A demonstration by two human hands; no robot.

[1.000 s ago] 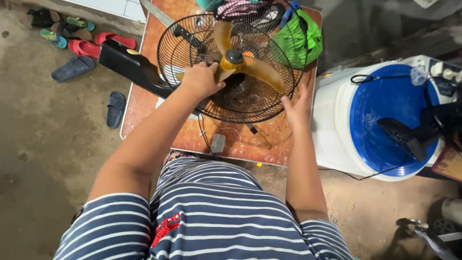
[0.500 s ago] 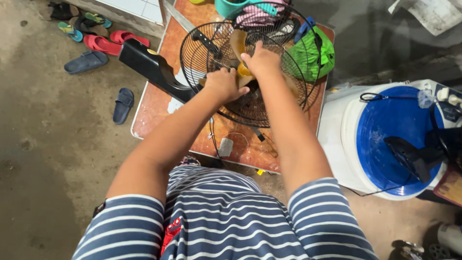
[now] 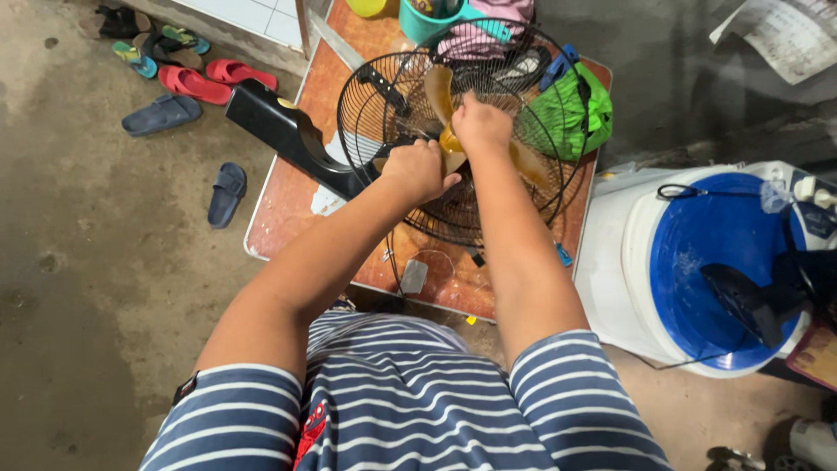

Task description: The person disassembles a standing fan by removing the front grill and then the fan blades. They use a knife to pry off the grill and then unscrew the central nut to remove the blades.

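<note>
Gripping the amber fan blade (image 3: 523, 161) at its hub, your right hand (image 3: 481, 125) closes tight while your left hand (image 3: 418, 170) clamps the rear wire guard (image 3: 384, 105) on the low orange table (image 3: 288, 205). One blade, three thin brittle-looking vanes: hold the hub, not the tips.

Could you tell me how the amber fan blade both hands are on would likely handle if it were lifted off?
The fan blade looks like thin translucent plastic, so probably light and a bit flexible at its tips. Its glossy surface may be slippery. Both the left hand and right hand grip near its hub inside the wire guard, probably the stiffest part.
</note>
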